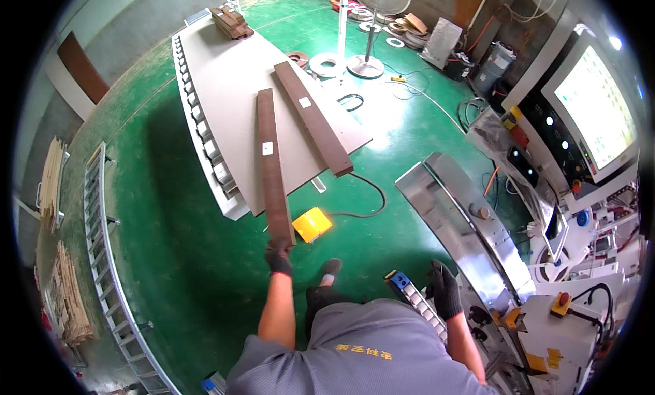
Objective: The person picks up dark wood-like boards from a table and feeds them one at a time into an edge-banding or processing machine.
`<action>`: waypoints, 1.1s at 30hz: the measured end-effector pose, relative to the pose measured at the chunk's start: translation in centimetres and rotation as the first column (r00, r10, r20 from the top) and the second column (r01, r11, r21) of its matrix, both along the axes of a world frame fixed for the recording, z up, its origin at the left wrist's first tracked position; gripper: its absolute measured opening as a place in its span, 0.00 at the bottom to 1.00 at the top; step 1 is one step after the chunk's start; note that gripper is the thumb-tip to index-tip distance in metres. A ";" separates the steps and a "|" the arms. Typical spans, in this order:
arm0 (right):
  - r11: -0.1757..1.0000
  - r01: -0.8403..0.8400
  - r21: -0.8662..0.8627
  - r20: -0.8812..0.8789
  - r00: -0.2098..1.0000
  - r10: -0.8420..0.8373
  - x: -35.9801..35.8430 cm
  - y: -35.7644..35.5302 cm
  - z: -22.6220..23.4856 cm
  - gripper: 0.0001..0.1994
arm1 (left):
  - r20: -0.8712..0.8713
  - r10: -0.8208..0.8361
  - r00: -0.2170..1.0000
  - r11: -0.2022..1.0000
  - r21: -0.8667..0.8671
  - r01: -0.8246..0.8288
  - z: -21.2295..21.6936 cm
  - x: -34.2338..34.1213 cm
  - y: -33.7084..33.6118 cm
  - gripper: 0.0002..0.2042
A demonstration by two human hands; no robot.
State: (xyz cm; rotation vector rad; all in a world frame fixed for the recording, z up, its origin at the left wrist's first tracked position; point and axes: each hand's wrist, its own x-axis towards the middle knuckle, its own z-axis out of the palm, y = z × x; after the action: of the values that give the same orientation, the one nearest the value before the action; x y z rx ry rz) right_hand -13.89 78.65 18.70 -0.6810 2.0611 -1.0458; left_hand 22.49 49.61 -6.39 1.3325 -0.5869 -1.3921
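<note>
My left hand (278, 256), in a dark glove, is closed on the near end of a long brown board (267, 149). The board's far part lies on the grey panel (232, 81) of the roller table, and its near end juts out past the table's edge. A white label sits on it. To its right rests a second brown board (317, 119), also labelled and partly over the panel's side. My right hand (445, 290), gloved in black, hangs beside the metal machine bed (467, 224) and a short roller strip (416, 299). Its fingers are apart, with nothing visible in them.
A yellow foot pedal (312, 224) with a cable is on the green floor. Stacked brown boards (230, 23) lie at the table's far end. A standing fan (368, 47) and edging rolls (409, 33) are behind. At right is a machine screen (597, 101); at left, a roller rack (112, 279).
</note>
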 end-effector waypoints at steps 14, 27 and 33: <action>0.298 -0.613 -0.732 -0.498 0.779 0.381 14.7 -22.9 18.2 0.33 | 0.531 0.566 0.631 0.085 -0.799 0.595 46.4 -4.1 1.2 0.14; 0.450 -0.604 -0.658 -0.486 0.797 0.358 13.9 -20.7 20.9 0.33 | 0.411 0.439 0.799 -0.074 -0.870 0.488 46.1 -7.6 2.3 0.20; 0.516 -0.548 -0.659 -0.454 0.836 0.308 13.3 -19.4 20.9 0.35 | 0.436 0.390 0.811 -0.099 -0.856 0.507 45.9 -8.7 2.7 0.21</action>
State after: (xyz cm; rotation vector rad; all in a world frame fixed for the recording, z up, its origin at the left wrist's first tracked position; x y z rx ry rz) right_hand -0.54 59.21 39.62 -1.7902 1.4072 -1.5809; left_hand 13.77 52.30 39.52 0.2398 -1.7611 -0.0551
